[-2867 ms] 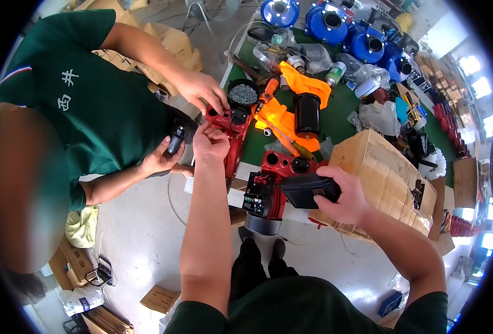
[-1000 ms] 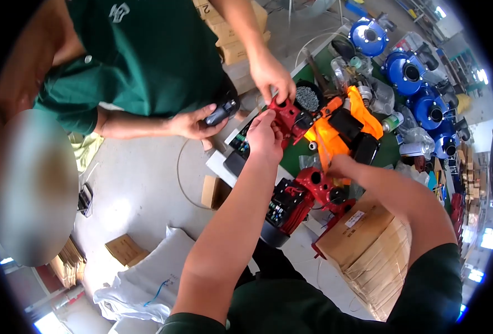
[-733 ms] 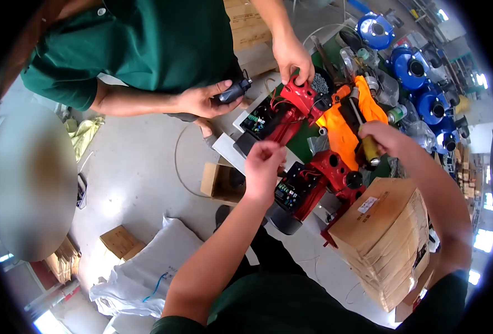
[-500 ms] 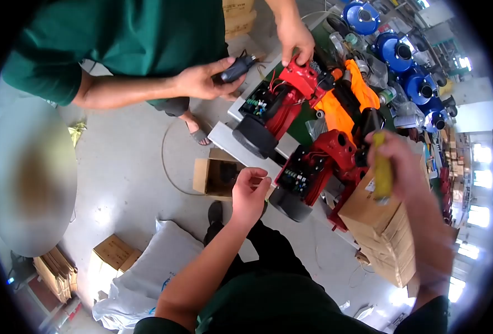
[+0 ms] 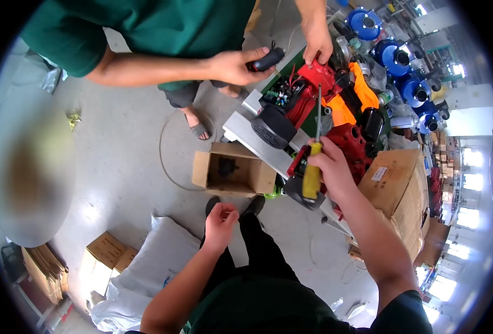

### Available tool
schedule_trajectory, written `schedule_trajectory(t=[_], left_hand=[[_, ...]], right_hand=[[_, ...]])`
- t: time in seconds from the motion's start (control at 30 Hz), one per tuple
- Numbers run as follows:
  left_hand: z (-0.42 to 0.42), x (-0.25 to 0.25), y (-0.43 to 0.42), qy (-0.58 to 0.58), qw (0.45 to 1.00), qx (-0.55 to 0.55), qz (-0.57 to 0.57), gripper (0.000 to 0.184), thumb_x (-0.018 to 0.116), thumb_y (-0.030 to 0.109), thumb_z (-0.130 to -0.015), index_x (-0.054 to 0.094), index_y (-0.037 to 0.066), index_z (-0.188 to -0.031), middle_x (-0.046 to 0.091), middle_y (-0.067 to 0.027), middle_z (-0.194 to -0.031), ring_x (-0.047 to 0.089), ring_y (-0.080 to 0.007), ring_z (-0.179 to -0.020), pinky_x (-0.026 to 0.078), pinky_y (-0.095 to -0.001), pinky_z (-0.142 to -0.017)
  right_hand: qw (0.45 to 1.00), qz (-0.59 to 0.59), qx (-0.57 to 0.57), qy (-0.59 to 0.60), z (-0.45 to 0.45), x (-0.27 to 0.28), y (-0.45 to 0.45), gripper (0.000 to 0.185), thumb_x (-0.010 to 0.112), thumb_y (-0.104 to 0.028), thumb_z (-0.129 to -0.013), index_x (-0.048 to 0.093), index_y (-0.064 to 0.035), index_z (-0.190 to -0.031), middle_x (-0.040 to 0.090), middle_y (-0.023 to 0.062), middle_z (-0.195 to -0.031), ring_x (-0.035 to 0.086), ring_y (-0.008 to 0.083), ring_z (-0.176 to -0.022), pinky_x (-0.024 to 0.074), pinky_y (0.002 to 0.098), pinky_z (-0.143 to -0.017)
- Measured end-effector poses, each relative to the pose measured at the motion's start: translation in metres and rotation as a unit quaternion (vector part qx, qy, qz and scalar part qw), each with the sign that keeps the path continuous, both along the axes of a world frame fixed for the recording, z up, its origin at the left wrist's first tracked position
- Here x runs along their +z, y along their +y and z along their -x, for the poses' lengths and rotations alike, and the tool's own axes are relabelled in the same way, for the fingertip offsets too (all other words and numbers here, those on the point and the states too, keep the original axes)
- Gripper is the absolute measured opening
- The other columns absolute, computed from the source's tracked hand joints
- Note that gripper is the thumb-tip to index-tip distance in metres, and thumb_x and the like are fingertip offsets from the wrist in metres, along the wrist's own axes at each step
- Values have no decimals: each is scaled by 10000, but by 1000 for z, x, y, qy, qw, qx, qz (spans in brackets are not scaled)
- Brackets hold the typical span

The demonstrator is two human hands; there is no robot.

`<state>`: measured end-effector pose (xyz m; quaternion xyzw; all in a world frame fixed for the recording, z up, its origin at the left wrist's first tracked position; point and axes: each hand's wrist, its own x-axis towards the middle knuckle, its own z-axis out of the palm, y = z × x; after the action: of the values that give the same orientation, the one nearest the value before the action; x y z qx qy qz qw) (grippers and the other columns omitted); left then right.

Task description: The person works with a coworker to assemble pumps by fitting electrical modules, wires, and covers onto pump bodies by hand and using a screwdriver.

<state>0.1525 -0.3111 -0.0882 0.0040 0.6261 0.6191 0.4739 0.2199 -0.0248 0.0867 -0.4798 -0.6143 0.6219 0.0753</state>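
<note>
My right hand [image 5: 331, 162] is closed round a screwdriver [image 5: 312, 177] with a yellow handle, its shaft pointing up toward the far red machine. Below it lies the near red machine [image 5: 353, 143], partly hidden by my hand and forearm. My left hand [image 5: 221, 221] is held above my legs with its fingers curled together; whatever may be between them is too small to name. The far red machine [image 5: 317, 79] has an exposed circuit board [image 5: 280, 96] and a black round end cover [image 5: 272, 127]. A co-worker's hand [image 5: 317, 44] touches its top.
The co-worker's other hand [image 5: 236, 68] holds a dark device [image 5: 269, 59]. An open cardboard box [image 5: 262, 177] is on the floor. On the bench are an orange cloth [image 5: 341, 110], a black cylinder [image 5: 372, 123], a large carton [image 5: 392, 183] and several blue housings [image 5: 392, 57]. A white sack [image 5: 157, 261] lies lower left.
My right hand has picked up the screwdriver and brought it left over the near red machine. My left hand has drawn back from the far machine toward my body. The black case is out of my right hand.
</note>
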Motion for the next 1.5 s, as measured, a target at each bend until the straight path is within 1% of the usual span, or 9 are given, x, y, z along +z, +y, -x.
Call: schedule_trajectory(t=[0.23,0.47,0.63,0.8,0.87,1.07,1.27,1.43,1.5], left_hand=[[23,35,59,77,995,-16,-53,187,642,173,-1080,652,7,-994,674,-25,-873,619,-102,-829,507,-270,-768],[63,91,190,318,944,-19,-90,168,734,35,-928,665,18,-1080,711,-77,-992,694,-163,-865,557,-317,-789],[46,104,236,311,946,15,-88,153,794,54,-890,684,8,-987,664,-91,-914,713,-214,-864,567,-338,-789],[-36,112,241,317,946,-10,-67,244,750,120,-957,603,-32,-835,589,-155,-852,635,-279,-765,484,-386,-666],[-63,108,241,268,958,-43,-98,140,748,101,-950,637,20,-919,590,-130,-976,659,-271,-812,539,-367,-739],[-89,91,248,475,874,-61,-76,208,728,57,-888,676,84,-1088,656,-121,-1122,690,-351,-939,577,-417,-788],[-94,89,255,519,851,-70,-43,223,713,64,-893,671,71,-1112,656,-121,-1111,676,-349,-938,568,-415,-803],[-96,90,254,503,861,-65,-42,224,677,21,-895,658,51,-1117,652,-129,-1078,673,-333,-897,560,-401,-785],[-94,88,253,485,870,-58,-59,229,642,-5,-903,651,41,-1127,650,-131,-1056,674,-323,-886,556,-390,-779]], right_hand=[[997,16,17,-67,-64,89,11,517,630,-40,-874,583,-20,-1389,617,32,-1028,595,135,-958,490,292,-823],[997,-21,-56,-45,-155,113,49,658,674,-22,-849,544,-51,-1494,623,29,-1049,606,131,-956,494,293,-793],[993,-85,-30,-70,-165,123,109,647,753,-95,-861,518,-34,-1461,668,82,-1002,649,163,-888,517,320,-780],[968,-155,57,-187,-135,91,210,667,784,-160,-847,531,-19,-1448,664,99,-1033,658,195,-927,531,333,-806],[967,-131,69,-208,-115,81,233,655,787,-217,-835,566,-8,-1415,672,119,-1082,668,226,-966,538,339,-848],[812,-293,342,-372,-82,10,300,622,722,-329,-838,609,4,-1351,709,285,-1228,689,409,-1159,546,467,-988],[722,-282,444,-448,-58,-24,312,663,646,-302,-875,509,53,-1419,707,285,-1248,684,400,-1195,557,461,-999],[702,-313,424,-479,-57,-38,316,559,659,-212,-903,534,15,-1398,719,236,-1263,711,399,-1148,578,496,-960],[691,-336,442,-464,-53,3,307,531,660,-228,-911,548,15,-1369,720,234,-1260,708,396,-1149,580,492,-952]])
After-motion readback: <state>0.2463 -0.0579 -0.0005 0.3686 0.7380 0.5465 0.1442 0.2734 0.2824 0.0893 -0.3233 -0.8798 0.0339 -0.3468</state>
